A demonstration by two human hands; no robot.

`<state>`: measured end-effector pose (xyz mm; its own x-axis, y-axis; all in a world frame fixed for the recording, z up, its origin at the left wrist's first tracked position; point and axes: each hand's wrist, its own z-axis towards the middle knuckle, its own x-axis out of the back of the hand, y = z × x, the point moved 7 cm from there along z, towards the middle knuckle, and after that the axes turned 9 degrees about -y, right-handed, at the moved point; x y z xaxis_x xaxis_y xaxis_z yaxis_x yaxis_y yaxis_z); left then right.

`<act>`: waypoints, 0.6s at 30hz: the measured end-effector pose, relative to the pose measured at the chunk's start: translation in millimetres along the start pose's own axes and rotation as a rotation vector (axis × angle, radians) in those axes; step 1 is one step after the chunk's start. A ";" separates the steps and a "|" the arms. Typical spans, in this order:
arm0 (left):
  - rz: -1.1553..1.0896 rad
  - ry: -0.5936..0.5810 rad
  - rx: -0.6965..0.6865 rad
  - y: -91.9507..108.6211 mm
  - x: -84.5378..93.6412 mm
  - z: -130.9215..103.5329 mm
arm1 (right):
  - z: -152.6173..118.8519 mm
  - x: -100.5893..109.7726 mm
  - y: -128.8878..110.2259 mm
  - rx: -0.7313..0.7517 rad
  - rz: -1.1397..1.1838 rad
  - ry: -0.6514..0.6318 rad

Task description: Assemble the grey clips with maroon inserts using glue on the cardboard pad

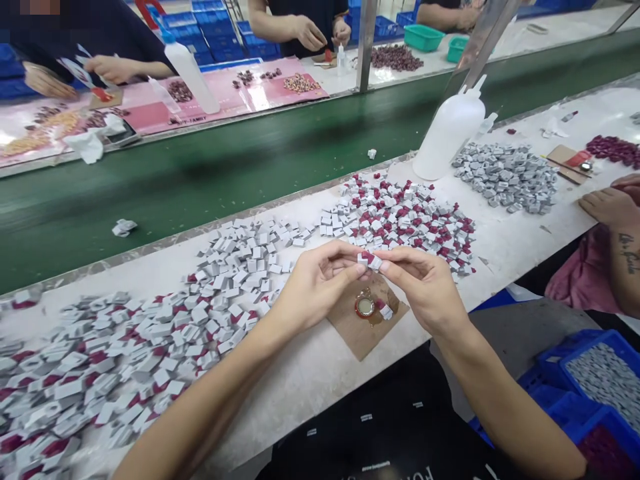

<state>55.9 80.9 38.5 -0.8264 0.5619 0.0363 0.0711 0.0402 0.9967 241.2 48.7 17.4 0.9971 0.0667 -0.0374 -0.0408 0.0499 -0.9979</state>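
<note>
Both hands meet above the white table (pixel 280 393). My left hand (pixel 323 280) and my right hand (pixel 425 283) pinch a small grey and dark red piece (pixel 369 260) between thumbs and forefingers. Below them lies a brown board (pixel 360 333), bearing a small round red-rimmed dish (pixel 365 305) and another grey and red piece (pixel 385 310). Just beyond my fingers spreads a pile of mixed grey and red pieces (pixel 400 217). Grey pieces (pixel 245 250) lie left of my left hand, running into a wide spread of grey and red pieces (pixel 120 353).
A green belt (pixel 310 157) runs behind the table. A large white bottle (pixel 447 137) and a grey pile (pixel 507 177) stand back right. Another person's hand (pixel 607 203) rests at the right edge. Blue crates (pixel 565 367) sit lower right. People work across the belt.
</note>
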 end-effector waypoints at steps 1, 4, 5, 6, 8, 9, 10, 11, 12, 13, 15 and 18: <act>0.007 -0.002 -0.003 0.3 3.0 1.0 | 5.6 -1.5 -1.1 0.001 -0.007 -0.029; 0.001 -0.008 0.015 -1.9 15.5 4.5 | 25.4 -11.1 -3.1 -0.007 -0.024 -0.134; 0.003 -0.007 0.023 -2.5 20.9 5.5 | 32.5 -15.6 -3.6 -0.011 -0.031 -0.168; 0.008 0.001 0.028 -2.6 27.3 6.4 | 39.9 -20.6 -4.3 -0.012 -0.038 -0.201; 0.018 0.025 0.033 -1.4 42.1 8.9 | 56.7 -31.4 -7.5 0.003 -0.053 -0.268; 0.019 0.038 0.031 -0.3 50.3 11.1 | 66.7 -37.2 -9.7 0.013 -0.064 -0.310; 0.021 0.053 0.026 0.9 59.2 14.2 | 78.5 -43.0 -11.9 0.018 -0.086 -0.356; 0.031 0.071 0.022 2.1 68.9 18.6 | 92.7 -47.4 -13.7 0.014 -0.129 -0.392; 0.056 0.102 0.023 2.9 80.1 24.1 | 109.8 -49.1 -14.5 -0.004 -0.214 -0.398; 0.098 0.154 0.034 3.0 93.2 30.3 | 129.8 -47.7 -14.8 -0.031 -0.325 -0.374; 0.235 0.319 0.109 0.6 124.9 43.2 | 175.5 -33.6 -15.4 -0.106 -0.640 -0.196; 0.404 0.552 0.266 -6.7 172.2 60.0 | 239.6 -14.8 -14.3 -0.150 -0.838 0.016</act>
<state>-53.4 226.9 33.7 -0.8633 0.0801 0.4982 0.5045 0.1564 0.8491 211.5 285.7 44.8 0.6948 0.0527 0.7173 0.7192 -0.0562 -0.6926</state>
